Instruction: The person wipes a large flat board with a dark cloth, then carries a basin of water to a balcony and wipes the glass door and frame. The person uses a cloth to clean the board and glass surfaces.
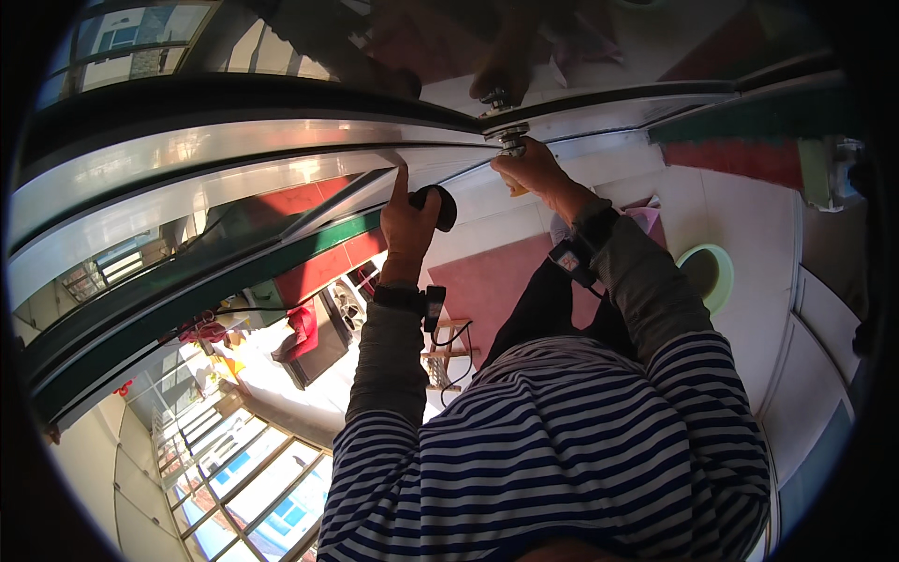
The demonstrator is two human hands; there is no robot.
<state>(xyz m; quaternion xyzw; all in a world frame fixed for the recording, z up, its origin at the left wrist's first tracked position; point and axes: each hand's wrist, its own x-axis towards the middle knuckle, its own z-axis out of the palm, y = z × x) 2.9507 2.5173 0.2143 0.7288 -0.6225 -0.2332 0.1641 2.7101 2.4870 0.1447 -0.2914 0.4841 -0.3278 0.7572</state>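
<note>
My left hand (409, 228) holds a black rounded object (445, 208), its exact kind unclear, between thumb and fingers. Its raised index finger reaches to the pale metal frame (344, 156) and seems to touch it. To the right, my right hand (541, 175) grips a shiny metal fitting (511, 138) at the corner of the frame. A yellowish piece (516, 185) shows below those fingers; whether it joins the fitting is hidden. Above, a dark glossy panel (435, 42) mirrors my right hand and the fitting.
A pale green basin (723, 277) stands on the floor at right, near a pink bag (650, 219) partly behind my right arm. Lower left are a wooden stool or rack (439, 362), a dark table (316, 351) with red cloth (303, 327), and a gridded window (242, 485).
</note>
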